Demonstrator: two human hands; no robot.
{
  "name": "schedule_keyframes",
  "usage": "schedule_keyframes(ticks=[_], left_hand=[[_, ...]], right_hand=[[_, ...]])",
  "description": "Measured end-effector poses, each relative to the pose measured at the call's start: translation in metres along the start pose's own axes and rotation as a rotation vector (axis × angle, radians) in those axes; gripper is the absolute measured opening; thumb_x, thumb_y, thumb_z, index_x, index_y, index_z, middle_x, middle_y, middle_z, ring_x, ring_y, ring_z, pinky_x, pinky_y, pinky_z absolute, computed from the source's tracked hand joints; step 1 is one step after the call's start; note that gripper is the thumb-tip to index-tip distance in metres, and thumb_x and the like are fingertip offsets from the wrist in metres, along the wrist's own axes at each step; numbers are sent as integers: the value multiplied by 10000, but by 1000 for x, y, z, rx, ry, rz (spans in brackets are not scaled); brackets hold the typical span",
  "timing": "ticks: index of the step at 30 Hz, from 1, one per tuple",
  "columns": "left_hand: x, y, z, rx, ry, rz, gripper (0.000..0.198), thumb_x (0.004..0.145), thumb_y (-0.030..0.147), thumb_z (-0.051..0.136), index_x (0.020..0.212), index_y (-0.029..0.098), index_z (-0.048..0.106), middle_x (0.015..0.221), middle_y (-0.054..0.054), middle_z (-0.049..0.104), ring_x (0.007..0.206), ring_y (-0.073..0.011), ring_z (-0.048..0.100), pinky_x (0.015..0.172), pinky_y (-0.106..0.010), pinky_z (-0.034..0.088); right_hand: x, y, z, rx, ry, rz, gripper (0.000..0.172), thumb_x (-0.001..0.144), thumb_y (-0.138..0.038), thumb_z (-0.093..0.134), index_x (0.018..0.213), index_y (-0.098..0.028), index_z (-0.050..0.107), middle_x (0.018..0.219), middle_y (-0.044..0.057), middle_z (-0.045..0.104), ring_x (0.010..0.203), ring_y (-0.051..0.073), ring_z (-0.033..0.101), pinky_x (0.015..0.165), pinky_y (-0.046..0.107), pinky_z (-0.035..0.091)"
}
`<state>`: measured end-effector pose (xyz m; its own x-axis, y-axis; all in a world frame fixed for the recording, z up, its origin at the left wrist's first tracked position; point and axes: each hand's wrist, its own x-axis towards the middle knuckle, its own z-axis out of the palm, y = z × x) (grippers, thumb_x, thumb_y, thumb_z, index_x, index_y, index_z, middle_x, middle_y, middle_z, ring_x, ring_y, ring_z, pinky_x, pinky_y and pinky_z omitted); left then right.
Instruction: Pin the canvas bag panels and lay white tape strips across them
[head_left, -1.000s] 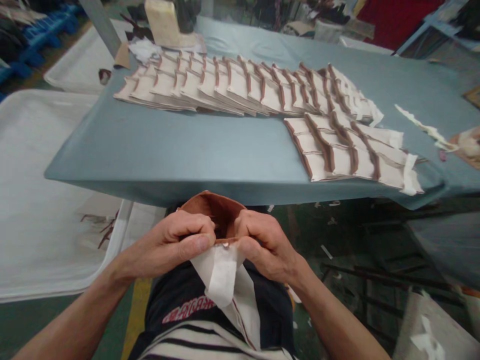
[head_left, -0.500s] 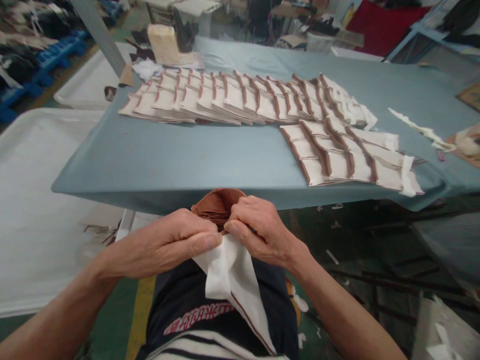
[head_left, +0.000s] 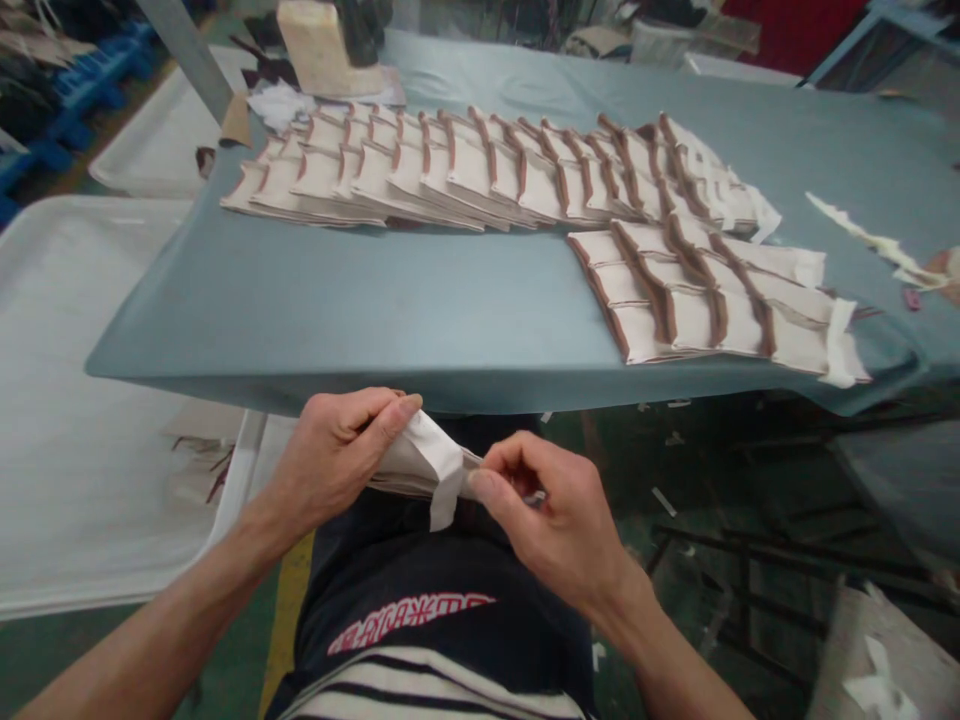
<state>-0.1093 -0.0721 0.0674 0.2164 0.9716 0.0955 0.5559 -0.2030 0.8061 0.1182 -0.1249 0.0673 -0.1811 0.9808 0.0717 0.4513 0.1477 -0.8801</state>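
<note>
Holding pale cloth [head_left: 409,464] toward seven o'clock in the head view, we pinch its eleven o'clock end in our left hand [head_left: 341,445] and its three o'clock edge in our right hand [head_left: 559,510]; overlapping pieces [head_left: 466,176] line the table [head_left: 360,305] toward twelve.

The left arm [head_left: 172,610] and right arm [head_left: 675,645] are bare and reach forward, slanting in toward each other. The left grip [head_left: 334,450] has its thumb [head_left: 386,428] pinched against bent fingers [head_left: 364,402]. The right grip [head_left: 562,510] is a bit closer to the belly. Its thumb and first finger pinch too. The two hands do not touch.
</note>
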Motion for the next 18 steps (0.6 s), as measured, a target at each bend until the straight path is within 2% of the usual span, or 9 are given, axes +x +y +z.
schedule_keyframes(ticks=[3, 5, 7, 10, 12, 14, 16, 18], left_hand=[[2, -3, 7, 43, 113, -22, 459, 1013, 392, 520, 592, 224, 449, 554, 67, 360, 510, -114, 355, 508, -270, 285], [2, -4, 9, 55, 151, -18, 449, 1006, 359, 527, 588, 229, 429, 551, 70, 344, 501, -113, 335, 505, -277, 272], [1, -3, 10, 69, 189, 13, 423, 998, 334, 540, 596, 223, 470, 560, 64, 404, 501, -114, 361, 503, -276, 281], [-1, 0, 16, 94, 233, 80, 420, 1013, 322, 543, 607, 218, 512, 583, 50, 505, 508, -116, 418, 508, -269, 312], [-2, 2, 21, 100, 228, 108, 440, 1025, 330, 539, 601, 221, 499, 561, 52, 496, 506, -119, 432, 517, -269, 325], [-3, 3, 25, 100, 210, 123, 444, 1032, 334, 531, 603, 225, 487, 543, 56, 467, 505, -123, 434, 524, -269, 331], [-3, 2, 28, 101, 202, 128, 423, 1032, 312, 521, 619, 227, 491, 547, 58, 464, 506, -123, 436, 526, -268, 333], [-3, 0, 28, 105, 197, 126, 388, 1021, 280, 524, 637, 226, 509, 557, 58, 475, 506, -121, 441, 527, -268, 332]], right_hand=[[-23, 2, 13, -60, -61, 95, 266, 1028, -344, 641, 802, -223, 710, 694, -27, 706, 611, 134, 634, 614, 273, 420], [-29, 16, 24, -113, -71, 176, 158, 997, -350, 673, 995, -227, 772, 913, 32, 815, 815, 205, 752, 741, 304, 505], [-26, 35, 34, -129, 14, 223, 274, 955, -362, 698, 1174, -212, 764, 1153, 103, 826, 1057, 285, 768, 906, 372, 545], [-11, 57, 44, 5, 117, 206, 346, 902, -417, 732, 1178, -209, 754, 1205, 121, 807, 1157, 311, 730, 1020, 421, 534], [0, 62, 49, 204, 74, 191, 353, 875, -494, 762, 1084, -209, 766, 1124, 101, 809, 1092, 288, 727, 1003, 402, 537], [6, 59, 53, 428, -7, 210, 415, 866, -614, 760, 926, -204, 743, 927, 62, 780, 894, 231, 705, 871, 351, 551], [6, 52, 56, 569, -54, 238, 546, 881, -746, 696, 782, -211, 651, 688, 4, 660, 664, 170, 604, 684, 303, 514], [1, 44, 55, 628, -70, 271, 603, 928, -795, 610, 720, -233, 546, 544, -52, 508, 502, 124, 461, 530, 266, 413]])
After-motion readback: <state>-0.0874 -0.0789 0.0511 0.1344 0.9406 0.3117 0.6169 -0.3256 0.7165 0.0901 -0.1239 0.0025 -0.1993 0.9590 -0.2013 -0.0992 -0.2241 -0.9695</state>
